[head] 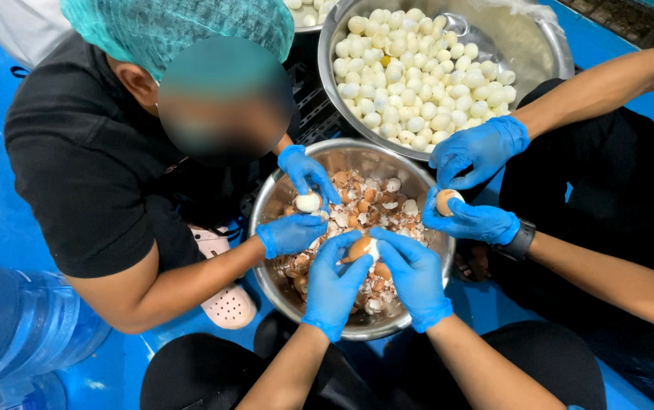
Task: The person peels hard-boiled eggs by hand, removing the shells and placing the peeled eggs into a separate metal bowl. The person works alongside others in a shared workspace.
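Observation:
My left hand [334,285] and my right hand [416,277], both in blue gloves, together hold a brown egg [360,247] that is partly peeled, over a steel bowl [285,182] full of broken eggshells. On the left a person in a black shirt and green hair net peels a white egg [309,202] with two gloved hands over the same bowl. At the right another person's gloved hand [470,220] holds a brown egg [446,200], with the other hand [480,149] just above it.
A larger steel bowl [539,45] behind holds several peeled white eggs. A big blue water bottle [16,319] lies at the lower left on the blue floor. A pink perforated shoe [227,304] sits beside the shell bowl.

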